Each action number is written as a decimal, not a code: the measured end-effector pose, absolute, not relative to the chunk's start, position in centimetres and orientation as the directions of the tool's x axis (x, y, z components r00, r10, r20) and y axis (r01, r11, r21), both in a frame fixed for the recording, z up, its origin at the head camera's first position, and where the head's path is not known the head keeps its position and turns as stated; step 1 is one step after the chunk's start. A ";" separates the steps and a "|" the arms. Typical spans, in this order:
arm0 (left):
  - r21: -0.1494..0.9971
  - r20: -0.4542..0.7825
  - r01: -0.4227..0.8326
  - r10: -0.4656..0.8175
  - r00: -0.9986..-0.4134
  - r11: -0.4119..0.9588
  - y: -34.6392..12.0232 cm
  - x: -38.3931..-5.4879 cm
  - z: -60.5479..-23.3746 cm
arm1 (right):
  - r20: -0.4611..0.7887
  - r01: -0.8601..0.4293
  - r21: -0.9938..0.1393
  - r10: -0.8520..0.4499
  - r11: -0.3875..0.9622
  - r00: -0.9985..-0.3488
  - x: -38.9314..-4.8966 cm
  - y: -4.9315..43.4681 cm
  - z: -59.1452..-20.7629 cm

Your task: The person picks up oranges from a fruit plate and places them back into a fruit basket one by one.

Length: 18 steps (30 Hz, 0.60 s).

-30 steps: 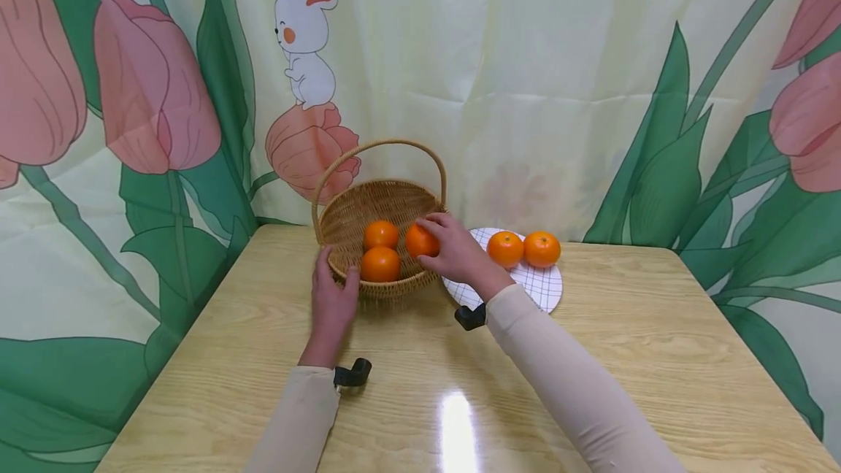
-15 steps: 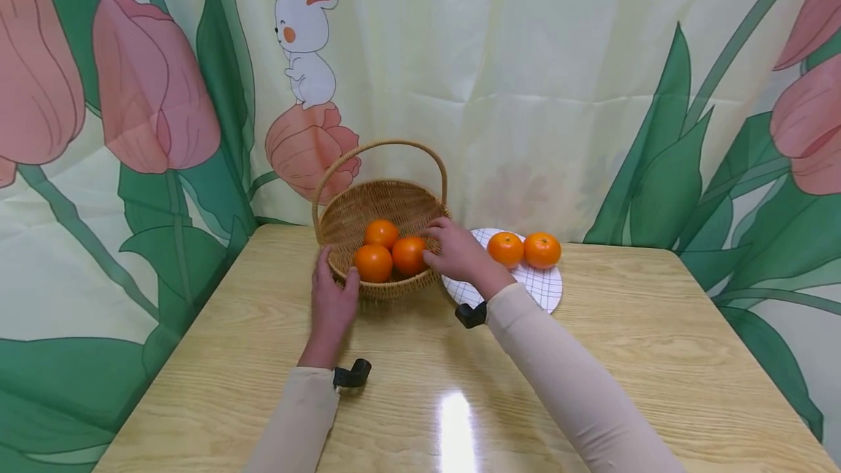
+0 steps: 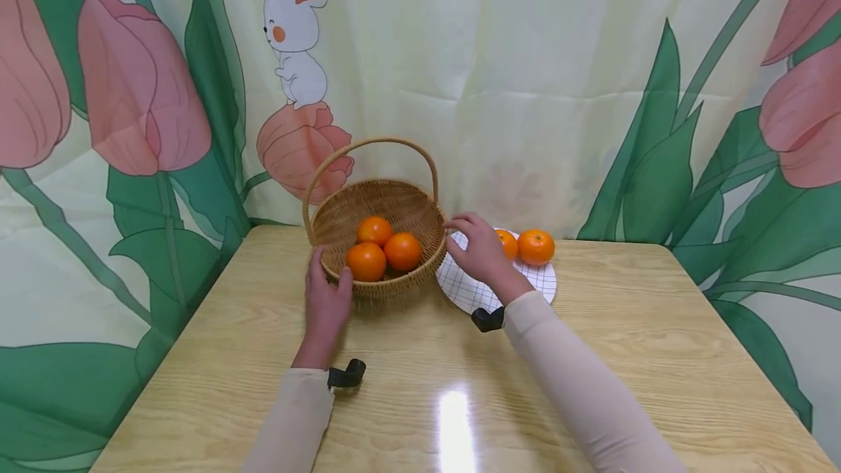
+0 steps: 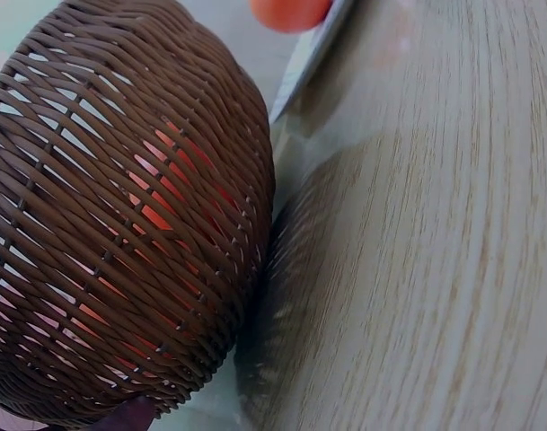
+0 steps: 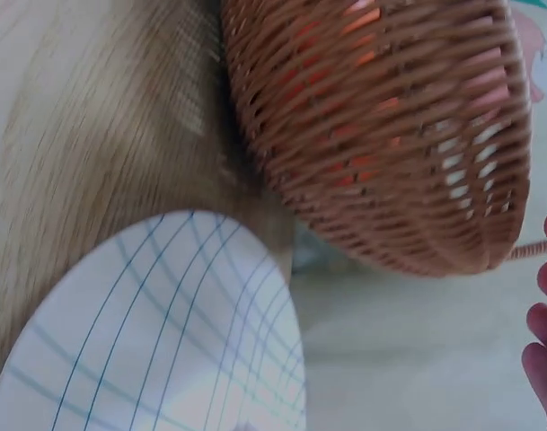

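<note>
A wicker basket (image 3: 394,285) with a tall arched handle stands toward the back of the table, with three oranges (image 3: 366,262) clustered inside. My left hand (image 3: 326,304) holds the basket's front left rim, thumb at the front and fingers on the outer left side. Just beyond the right rim, my right hand (image 3: 484,250) hovers over a white checked plate (image 3: 463,285), its fingers apart and holding nothing. Two more oranges (image 3: 536,247) rest on the plate's far side, one partly hidden behind that hand. Through the weave, the left wrist view shows orange fruit inside the basket (image 4: 84,206).
Everything stands on a light wooden table (image 3: 407,385) that reflects a bright light near its front. A curtain (image 3: 525,130) printed with tulips and a rabbit hangs right behind the basket and plate. A black wrist camera (image 3: 347,374) sits on my left wrist, another on the right.
My right hand set its orange down in the basket beside the other two, let go and drew back right, over the plate. The left hand stays on the rim.
</note>
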<state>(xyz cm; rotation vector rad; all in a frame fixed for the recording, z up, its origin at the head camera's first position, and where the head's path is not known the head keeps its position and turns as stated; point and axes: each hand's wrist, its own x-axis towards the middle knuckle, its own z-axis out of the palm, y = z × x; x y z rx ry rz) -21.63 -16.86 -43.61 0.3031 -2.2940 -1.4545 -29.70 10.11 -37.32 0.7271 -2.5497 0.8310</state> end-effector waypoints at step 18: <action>0.894 0.212 0.015 -0.394 -0.894 0.448 -17.0 -21.8 -44.0 | 0.469 -0.499 -0.414 -0.291 0.762 -0.834 -30.9 12.9 -39.2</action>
